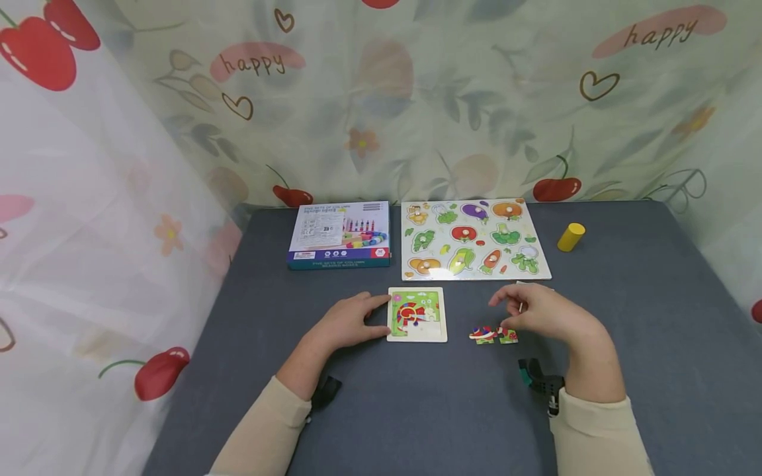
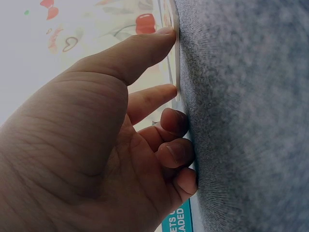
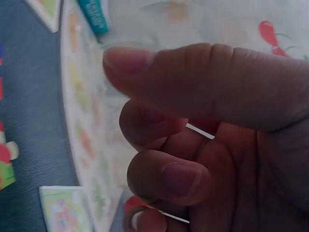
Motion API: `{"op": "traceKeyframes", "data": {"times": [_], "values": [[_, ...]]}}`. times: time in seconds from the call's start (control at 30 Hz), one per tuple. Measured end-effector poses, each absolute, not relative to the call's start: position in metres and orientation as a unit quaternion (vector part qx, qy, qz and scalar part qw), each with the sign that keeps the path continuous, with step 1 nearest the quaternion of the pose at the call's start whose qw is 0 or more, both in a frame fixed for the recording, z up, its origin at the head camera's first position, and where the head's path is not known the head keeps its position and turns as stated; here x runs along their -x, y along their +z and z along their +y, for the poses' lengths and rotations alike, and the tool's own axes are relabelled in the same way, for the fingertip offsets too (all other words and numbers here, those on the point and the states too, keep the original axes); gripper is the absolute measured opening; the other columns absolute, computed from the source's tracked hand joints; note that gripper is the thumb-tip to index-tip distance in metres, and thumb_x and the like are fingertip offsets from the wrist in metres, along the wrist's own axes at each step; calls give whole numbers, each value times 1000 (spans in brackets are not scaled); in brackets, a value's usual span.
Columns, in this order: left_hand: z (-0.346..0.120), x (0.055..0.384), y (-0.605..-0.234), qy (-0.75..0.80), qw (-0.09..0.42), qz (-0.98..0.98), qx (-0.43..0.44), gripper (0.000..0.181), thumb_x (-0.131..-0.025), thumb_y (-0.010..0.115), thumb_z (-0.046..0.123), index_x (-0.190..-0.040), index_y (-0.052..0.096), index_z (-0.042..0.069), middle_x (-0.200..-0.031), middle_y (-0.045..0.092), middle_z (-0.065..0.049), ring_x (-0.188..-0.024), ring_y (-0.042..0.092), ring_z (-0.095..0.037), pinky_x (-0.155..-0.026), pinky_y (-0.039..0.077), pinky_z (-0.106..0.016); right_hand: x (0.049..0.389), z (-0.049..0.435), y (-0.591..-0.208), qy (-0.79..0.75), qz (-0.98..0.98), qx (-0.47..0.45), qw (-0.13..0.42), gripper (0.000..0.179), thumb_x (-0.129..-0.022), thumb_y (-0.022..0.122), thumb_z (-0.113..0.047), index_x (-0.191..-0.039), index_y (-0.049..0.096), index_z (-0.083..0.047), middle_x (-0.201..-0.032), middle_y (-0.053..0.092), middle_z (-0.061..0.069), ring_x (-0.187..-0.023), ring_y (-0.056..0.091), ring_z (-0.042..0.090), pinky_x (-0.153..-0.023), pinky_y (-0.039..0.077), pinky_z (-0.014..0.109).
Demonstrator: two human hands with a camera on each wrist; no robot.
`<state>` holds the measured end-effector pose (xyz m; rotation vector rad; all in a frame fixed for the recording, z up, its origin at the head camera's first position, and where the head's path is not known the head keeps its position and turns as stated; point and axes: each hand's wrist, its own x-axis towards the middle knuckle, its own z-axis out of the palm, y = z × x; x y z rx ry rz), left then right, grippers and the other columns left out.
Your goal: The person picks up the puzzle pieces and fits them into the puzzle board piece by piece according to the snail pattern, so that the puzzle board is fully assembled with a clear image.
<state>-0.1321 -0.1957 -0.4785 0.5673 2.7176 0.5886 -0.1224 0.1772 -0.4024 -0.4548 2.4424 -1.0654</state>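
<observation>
A small jigsaw board (image 1: 415, 291) with a pale rim lies on the dark cloth. Its picture is green with a red spiral, and its lower right is bare and pale. My left hand (image 1: 351, 322) touches the board's left edge with thumb and forefinger; the other fingers curl under, as the left wrist view shows. Over at the right, my right hand (image 1: 544, 309) hovers above loose jigsaw pieces (image 1: 483, 334), thumb close to one green piece (image 1: 509, 337). Its fingers are loosely bent, with nothing visible at the thumb tip (image 3: 129, 60). Thin pale slivers show between those fingers; I cannot tell what they are.
Behind the board lie a boxed toy set (image 1: 338, 237) and a large vegetable puzzle board (image 1: 443, 239). A yellow cylinder (image 1: 571, 237) stands at the back right. In the right wrist view, a small picture card (image 3: 63, 208) lies near the vegetable board. Printed curtains surround the table.
</observation>
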Motion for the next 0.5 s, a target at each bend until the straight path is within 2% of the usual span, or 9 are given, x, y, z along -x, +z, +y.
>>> {"op": "traceKeyframes", "data": {"times": [0.27, 0.5], "values": [[-196, 131, -477, 209, 153, 946, -194, 74, -91, 75, 51, -154, 50, 23, -98, 55, 4, -82, 52, -16, -70, 42, -34, 138, 176, -434, -390, 873, 146, 255, 28, -85, 80, -2, -108, 66, 2, -71, 46, 3, -65, 45, 19, -63, 36, 34], [-196, 131, -477, 208, 153, 946, -194, 74, -91, 75, 50, -154, 50, 23, -99, 55, 4, -84, 52, -15, -71, 43, -34, 140, 168, -447, -359, 879, 127, 286, 28, -78, 83, -2, -101, 68, -6, -70, 51, 4, -61, 48, 19, -60, 36, 36]]}}
